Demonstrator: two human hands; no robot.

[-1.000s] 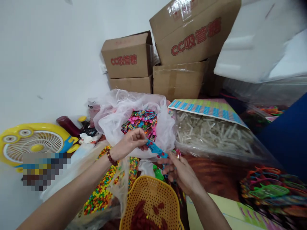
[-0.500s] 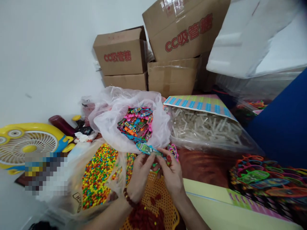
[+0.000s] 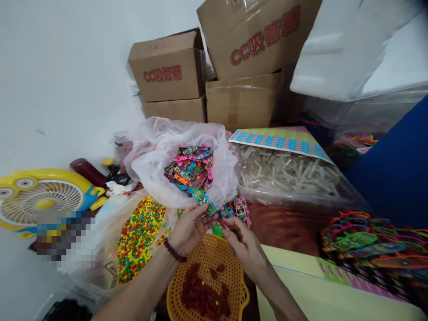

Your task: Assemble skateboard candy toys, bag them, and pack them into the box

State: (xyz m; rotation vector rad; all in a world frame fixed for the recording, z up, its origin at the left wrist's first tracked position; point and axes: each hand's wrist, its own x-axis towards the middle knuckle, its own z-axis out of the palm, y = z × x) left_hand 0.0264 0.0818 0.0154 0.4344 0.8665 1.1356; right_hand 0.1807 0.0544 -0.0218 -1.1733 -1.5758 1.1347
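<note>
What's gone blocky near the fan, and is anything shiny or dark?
In the head view, the yellow fan turns to pixel squares along its lower edge; also in the head view, tape on the tilted box glares, and the top right corner darkens.

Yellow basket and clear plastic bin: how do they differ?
The yellow basket has walls full of holes; the clear plastic bin is see-through.
The basket holds dark red pieces with a few yellow bits; the bin holds whitish tubes.
The basket is uncovered; the bin is partly covered by a patterned sheet.
Both hold many small loose items.
</note>
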